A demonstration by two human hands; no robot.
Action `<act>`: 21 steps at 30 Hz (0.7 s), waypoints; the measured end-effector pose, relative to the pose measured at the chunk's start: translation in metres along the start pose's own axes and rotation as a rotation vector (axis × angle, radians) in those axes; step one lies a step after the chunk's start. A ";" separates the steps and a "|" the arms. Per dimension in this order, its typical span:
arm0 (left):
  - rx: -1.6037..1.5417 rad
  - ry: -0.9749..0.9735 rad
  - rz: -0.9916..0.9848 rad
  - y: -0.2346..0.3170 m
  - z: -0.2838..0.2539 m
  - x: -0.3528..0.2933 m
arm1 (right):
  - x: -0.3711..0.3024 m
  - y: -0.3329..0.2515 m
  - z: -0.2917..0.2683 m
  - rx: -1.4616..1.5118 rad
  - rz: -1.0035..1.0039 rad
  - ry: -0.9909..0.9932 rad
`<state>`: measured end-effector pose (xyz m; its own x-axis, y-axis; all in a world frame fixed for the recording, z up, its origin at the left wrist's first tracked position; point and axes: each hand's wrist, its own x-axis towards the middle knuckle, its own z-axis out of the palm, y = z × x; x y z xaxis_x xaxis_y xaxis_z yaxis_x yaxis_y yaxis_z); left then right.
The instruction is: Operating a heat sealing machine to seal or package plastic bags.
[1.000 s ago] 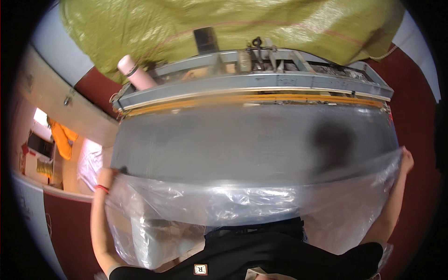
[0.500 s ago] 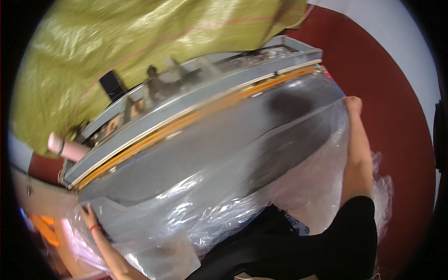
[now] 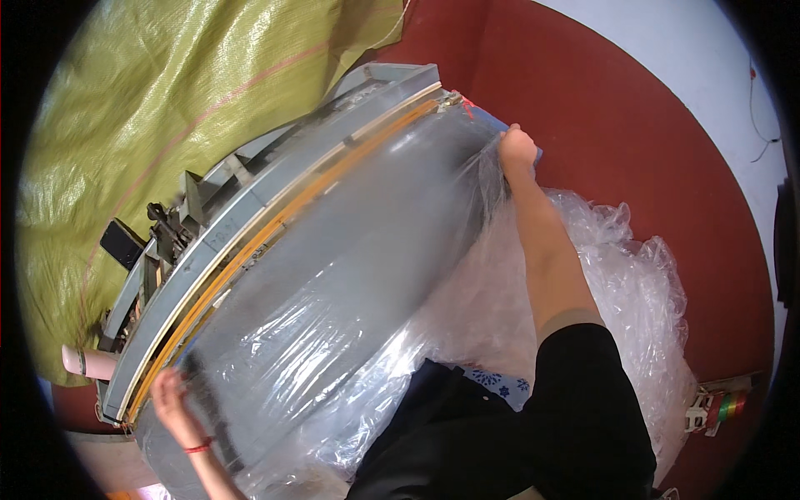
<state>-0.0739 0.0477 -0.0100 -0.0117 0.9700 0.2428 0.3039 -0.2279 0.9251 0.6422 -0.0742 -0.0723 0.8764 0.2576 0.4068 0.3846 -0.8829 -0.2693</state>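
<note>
A sheet of clear plastic film [image 3: 325, 308] is spread over a long grey surface, with shiny creases running across it. At the far right corner my right hand [image 3: 518, 150] is closed in a fist on the film, which gathers into folds beside it. My left hand [image 3: 172, 404], wearing a red cord bracelet, is at the near left end over the film. Its fingers are loosely stretched toward the orange strip [image 3: 250, 250] along the grey frame and seem to hold nothing. Loose film [image 3: 633, 292] is bunched beside my right forearm.
Behind the orange strip runs a grey metal trough [image 3: 275, 179] with tools and scraps in it. A black rectangular object [image 3: 122, 243] and a pink roll [image 3: 89, 362] are by its left part. A yellow-green woven sheet [image 3: 192, 92] hangs behind. Red floor [image 3: 600, 125] lies to the right.
The view has turned, so the frame slants more steeply. My right hand still grips the film at the far corner. My left hand has moved from the film's near corner up toward the orange strip.
</note>
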 end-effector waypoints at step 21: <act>-1.237 -1.586 0.412 0.126 0.177 -0.122 | -0.004 -0.014 0.004 -0.054 -0.060 0.021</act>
<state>0.1343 -0.0843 0.0248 0.7434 -0.0875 0.6630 -0.6061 0.3309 0.7233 0.6344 -0.0612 -0.0734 0.8460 0.3028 0.4387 0.4193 -0.8862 -0.1968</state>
